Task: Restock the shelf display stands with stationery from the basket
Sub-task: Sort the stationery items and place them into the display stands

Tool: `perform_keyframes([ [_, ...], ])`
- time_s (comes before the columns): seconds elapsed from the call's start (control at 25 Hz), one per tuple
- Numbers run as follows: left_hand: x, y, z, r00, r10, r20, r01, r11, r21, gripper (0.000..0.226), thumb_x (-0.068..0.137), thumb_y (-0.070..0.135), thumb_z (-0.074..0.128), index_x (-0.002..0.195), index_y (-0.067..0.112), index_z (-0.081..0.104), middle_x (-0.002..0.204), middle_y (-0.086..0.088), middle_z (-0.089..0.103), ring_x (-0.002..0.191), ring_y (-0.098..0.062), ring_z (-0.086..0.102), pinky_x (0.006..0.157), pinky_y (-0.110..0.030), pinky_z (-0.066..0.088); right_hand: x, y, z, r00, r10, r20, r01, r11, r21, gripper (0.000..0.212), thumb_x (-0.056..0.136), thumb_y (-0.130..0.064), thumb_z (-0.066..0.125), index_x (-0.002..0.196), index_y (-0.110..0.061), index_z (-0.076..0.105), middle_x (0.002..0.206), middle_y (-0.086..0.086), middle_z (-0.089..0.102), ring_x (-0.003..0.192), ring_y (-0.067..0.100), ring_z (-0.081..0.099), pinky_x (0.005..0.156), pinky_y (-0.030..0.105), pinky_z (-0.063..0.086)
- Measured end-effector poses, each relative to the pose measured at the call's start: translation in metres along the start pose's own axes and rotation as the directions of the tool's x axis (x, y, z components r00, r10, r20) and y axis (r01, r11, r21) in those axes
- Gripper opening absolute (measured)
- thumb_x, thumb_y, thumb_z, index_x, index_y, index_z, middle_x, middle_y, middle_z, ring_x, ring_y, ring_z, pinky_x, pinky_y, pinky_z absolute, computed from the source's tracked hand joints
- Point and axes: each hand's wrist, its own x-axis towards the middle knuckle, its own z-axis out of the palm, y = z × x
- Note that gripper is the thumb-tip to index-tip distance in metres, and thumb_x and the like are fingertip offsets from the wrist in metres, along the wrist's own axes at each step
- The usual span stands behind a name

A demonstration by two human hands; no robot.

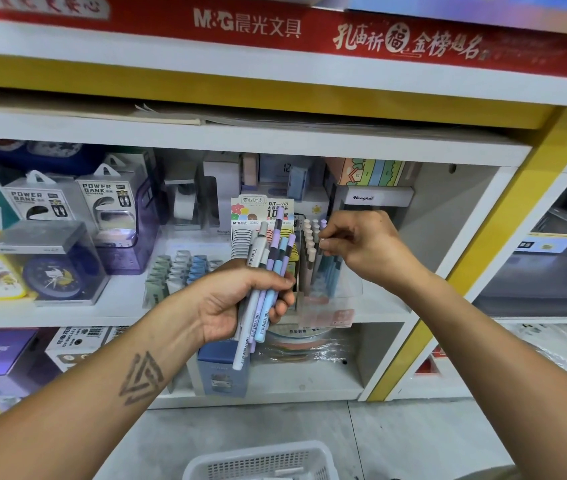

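My left hand [240, 303] grips a bundle of pastel pens [264, 289], white, purple and light blue, in front of the middle shelf. A clear display stand [323, 285] with upright pens in beige, grey and blue stands on that shelf, behind a printed header card [261, 211]. My right hand [361, 247] is at the top of the stand, its fingertips pinching the cap of one pen [322, 242] there. A white perforated basket [264, 462] sits on the floor at the bottom edge of the view.
Power bank boxes [109, 202] and boxed clocks [60, 268] fill the shelf's left side. A stand of small clips [178, 271] sits left of the pens. Boxes [223, 372] occupy the lower shelf. A yellow post [504, 244] borders the bay on the right.
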Motion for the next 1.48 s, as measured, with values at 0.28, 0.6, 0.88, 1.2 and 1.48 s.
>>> perform_keyframes([
  [0.28, -0.001, 0.001, -0.003, 1.000, -0.007, 0.000, 0.007, 1.000, -0.010, 0.017, 0.077, 0.001, 0.068, 0.094, -0.001, 0.067, 0.070, -0.014, 0.067, 0.055, -0.018, 0.063, 0.050, -0.022, 0.054, 0.003, 0.006, 0.002, 0.994, 0.008, -0.110, -0.018, 0.996, -0.093, 0.009, 0.090, -0.016, 0.073, 0.083, -0.021, 0.072, 0.073, -0.013, 0.069, 0.072, 0.003, 0.067, 0.071, 0.036, 0.060],
  [0.6, -0.001, 0.001, -0.003, 1.000, -0.002, -0.001, 0.002, 1.000, -0.004, 0.015, 0.078, 0.001, 0.067, 0.093, -0.001, 0.067, 0.071, -0.013, 0.067, 0.055, -0.018, 0.063, 0.051, -0.022, 0.054, 0.001, 0.004, 0.004, 0.999, -0.027, -0.043, 0.024, 0.997, -0.077, 0.006, 0.091, -0.011, 0.071, 0.086, -0.015, 0.072, 0.081, -0.005, 0.071, 0.075, 0.012, 0.069, 0.069, 0.042, 0.061],
  [0.88, -0.004, 0.000, 0.002, 1.000, -0.010, 0.011, 0.010, 1.000, 0.006, 0.014, 0.079, 0.000, 0.066, 0.093, -0.001, 0.067, 0.070, -0.014, 0.067, 0.053, -0.017, 0.062, 0.051, -0.022, 0.055, 0.005, 0.005, 0.008, 0.988, -0.156, 0.018, 0.154, 0.945, -0.288, 0.011, 0.092, -0.018, 0.070, 0.098, -0.014, 0.078, 0.096, -0.002, 0.072, 0.094, 0.019, 0.064, 0.080, 0.040, 0.054],
  [1.2, -0.005, -0.002, 0.007, 0.997, 0.003, 0.081, -0.006, 0.999, 0.040, 0.016, 0.082, 0.001, 0.065, 0.098, 0.001, 0.067, 0.074, -0.014, 0.065, 0.055, -0.017, 0.061, 0.052, -0.024, 0.053, 0.003, -0.019, 0.006, 0.986, 0.148, 0.081, -0.163, 0.961, 0.225, 0.017, 0.095, -0.027, 0.066, 0.107, -0.018, 0.075, 0.082, -0.003, 0.074, 0.069, 0.008, 0.061, 0.057, 0.015, 0.044],
  [1.48, 0.001, -0.002, 0.009, 0.999, -0.001, 0.038, 0.001, 1.000, -0.007, 0.010, 0.080, 0.003, 0.066, 0.082, -0.002, 0.074, 0.078, -0.018, 0.068, 0.059, -0.020, 0.065, 0.049, -0.023, 0.054, 0.001, -0.017, -0.020, 0.921, 0.384, -0.060, -0.237, 0.678, 0.696, 0.010, 0.089, 0.009, 0.063, 0.097, 0.008, 0.069, 0.072, 0.017, 0.070, 0.058, 0.021, 0.063, 0.057, 0.023, 0.056],
])
